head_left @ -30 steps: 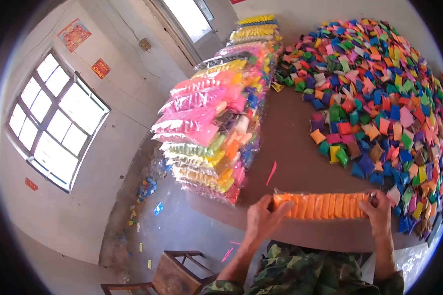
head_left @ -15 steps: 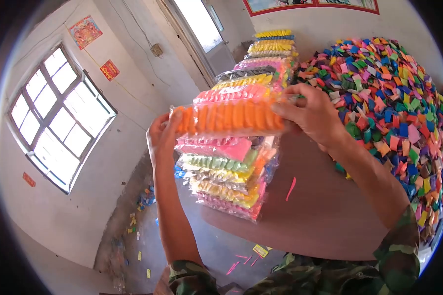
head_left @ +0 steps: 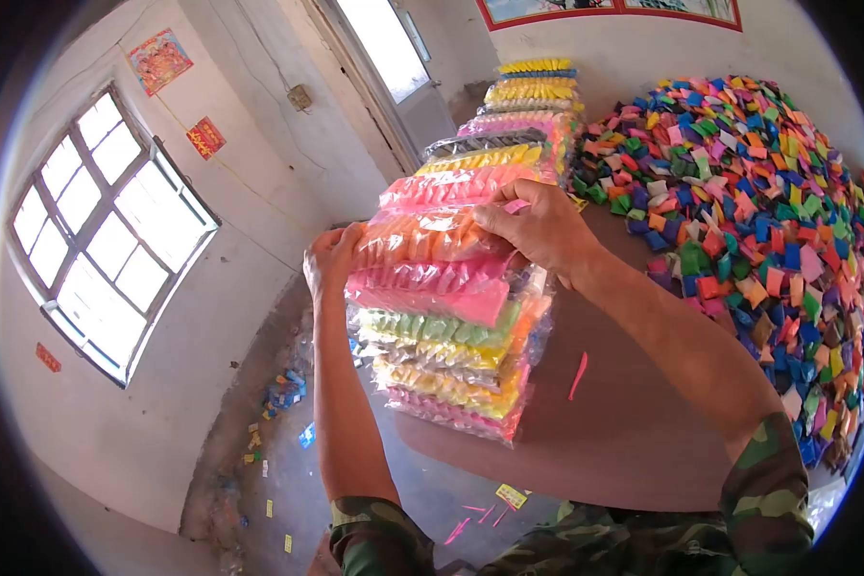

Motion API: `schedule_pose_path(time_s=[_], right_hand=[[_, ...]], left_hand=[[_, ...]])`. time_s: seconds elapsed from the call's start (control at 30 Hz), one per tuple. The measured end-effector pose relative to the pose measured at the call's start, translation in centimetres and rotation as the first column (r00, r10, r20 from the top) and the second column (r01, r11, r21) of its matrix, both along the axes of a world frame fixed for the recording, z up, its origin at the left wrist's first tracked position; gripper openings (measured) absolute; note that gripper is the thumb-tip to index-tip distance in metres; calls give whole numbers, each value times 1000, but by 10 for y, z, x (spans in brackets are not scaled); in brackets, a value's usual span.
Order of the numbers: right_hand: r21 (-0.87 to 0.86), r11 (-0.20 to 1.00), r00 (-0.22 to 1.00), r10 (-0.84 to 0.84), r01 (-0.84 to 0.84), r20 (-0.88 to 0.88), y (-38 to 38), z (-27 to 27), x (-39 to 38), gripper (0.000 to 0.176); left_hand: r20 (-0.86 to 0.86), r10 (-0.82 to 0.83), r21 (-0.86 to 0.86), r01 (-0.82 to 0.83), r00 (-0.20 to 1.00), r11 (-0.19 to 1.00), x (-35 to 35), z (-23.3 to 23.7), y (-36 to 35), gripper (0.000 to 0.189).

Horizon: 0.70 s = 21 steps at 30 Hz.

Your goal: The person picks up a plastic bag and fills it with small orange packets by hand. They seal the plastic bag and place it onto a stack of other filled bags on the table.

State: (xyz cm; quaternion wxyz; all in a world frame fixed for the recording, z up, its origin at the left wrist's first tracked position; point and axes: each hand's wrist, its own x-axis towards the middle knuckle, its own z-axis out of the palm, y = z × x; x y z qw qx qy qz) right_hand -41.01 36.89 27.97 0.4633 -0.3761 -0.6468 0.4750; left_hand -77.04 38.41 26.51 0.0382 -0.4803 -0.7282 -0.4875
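Observation:
A long clear plastic pack of orange pieces [head_left: 422,236] lies level among the row of similar packs. My left hand [head_left: 331,259] is closed on its left end. My right hand [head_left: 540,228] pinches its right end between thumb and fingers; some fingertips are hidden behind the pack. Just beyond it is a pack of salmon-pink pieces [head_left: 451,184], and on the near side sits a bright pink pack [head_left: 432,288]. Closer to me are a green pack [head_left: 442,326] and several yellow and pink ones, stacked along the table's left edge.
The brown table [head_left: 605,432] carries a thin pink strip [head_left: 578,375]. A large heap of small coloured pieces [head_left: 739,211] rises on the right. Scraps and a yellow label [head_left: 511,496] lie on the grey floor. A window [head_left: 115,230] is at left, a door [head_left: 403,67] behind.
Both hands have lowered the orange pack from above the row down between the salmon-pink and bright pink packs. My right hand has shifted left and slightly down.

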Motion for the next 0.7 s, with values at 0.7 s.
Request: schedule_pose_path(time_s=[0.7], right_hand=[[267,958,984,-139,106,111,6,-7,-4,48]], left_hand=[[139,56,156,-78,989,985,-11,-21,-15,59]])
